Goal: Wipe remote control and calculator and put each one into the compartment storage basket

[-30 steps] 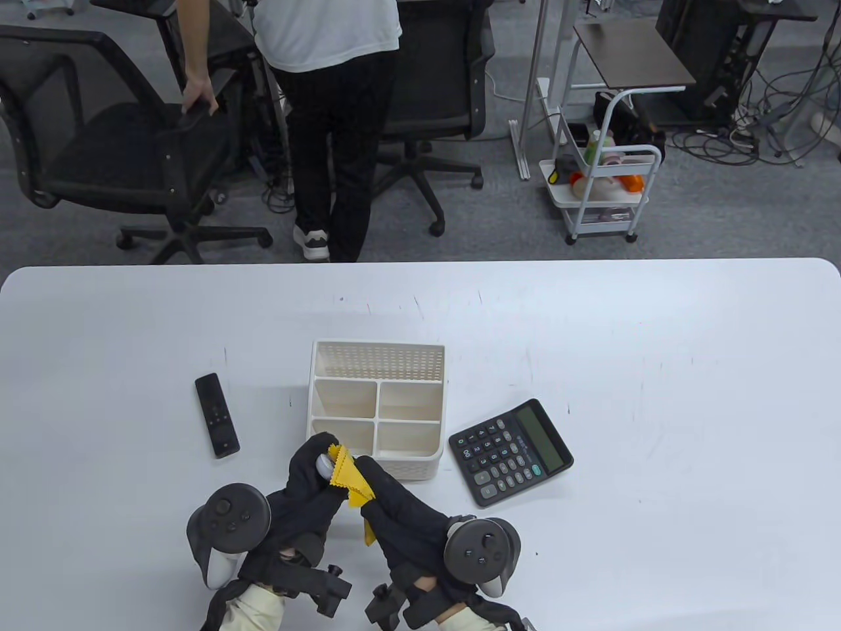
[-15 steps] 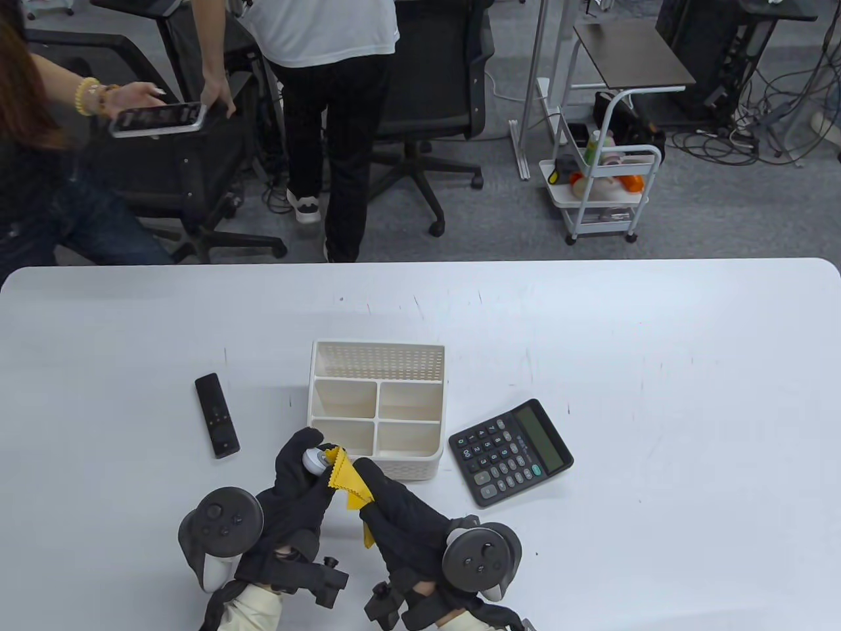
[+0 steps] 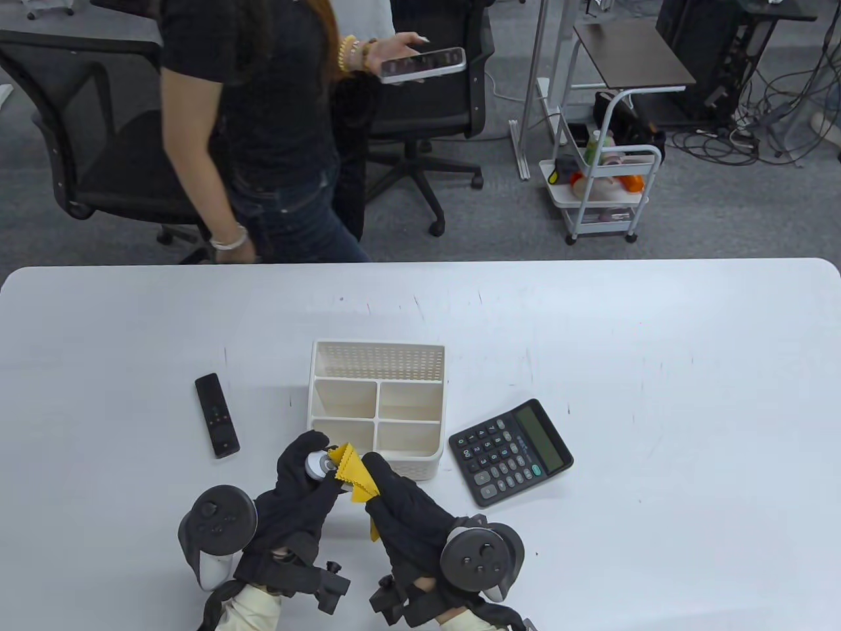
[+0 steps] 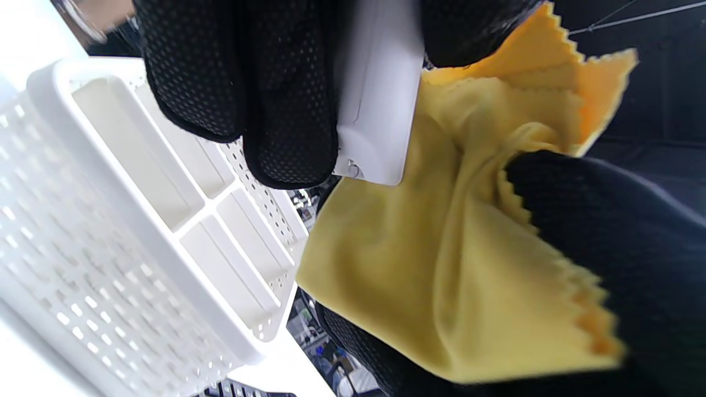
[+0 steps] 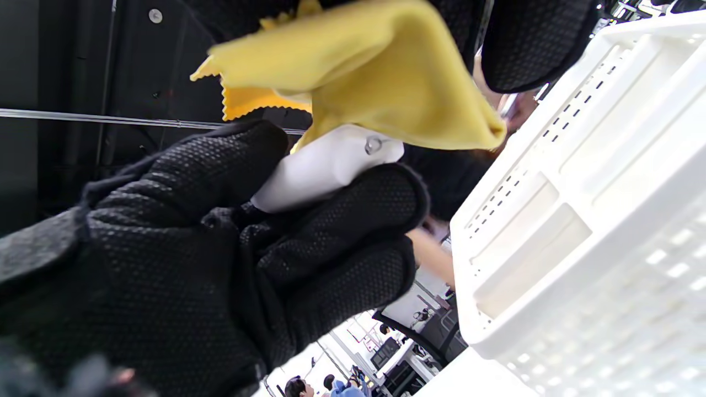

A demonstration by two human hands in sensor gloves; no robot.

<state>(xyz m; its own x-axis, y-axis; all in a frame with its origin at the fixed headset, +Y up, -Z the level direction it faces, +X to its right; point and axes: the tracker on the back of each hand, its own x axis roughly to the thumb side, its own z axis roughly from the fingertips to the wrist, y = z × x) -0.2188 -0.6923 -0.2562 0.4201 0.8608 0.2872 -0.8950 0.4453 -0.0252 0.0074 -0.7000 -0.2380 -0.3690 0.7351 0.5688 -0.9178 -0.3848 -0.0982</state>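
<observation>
My left hand grips a small white remote control just in front of the basket's near left corner; its fingers wrap round the remote's white body. My right hand pinches a yellow cloth and holds it against the remote's end, with the cloth draped over it. The white compartment basket stands mid-table with nothing in its compartments. A black remote lies flat to its left. A black calculator lies flat to its right.
A person holding a phone stands just behind the table's far edge. Office chairs and a white trolley stand on the floor beyond. White tabletop stretches to the right of the calculator.
Both hands stayed in front of the basket, with the cloth shifting slightly over the white remote. Behind the table, a person with a phone walked in from the left.
</observation>
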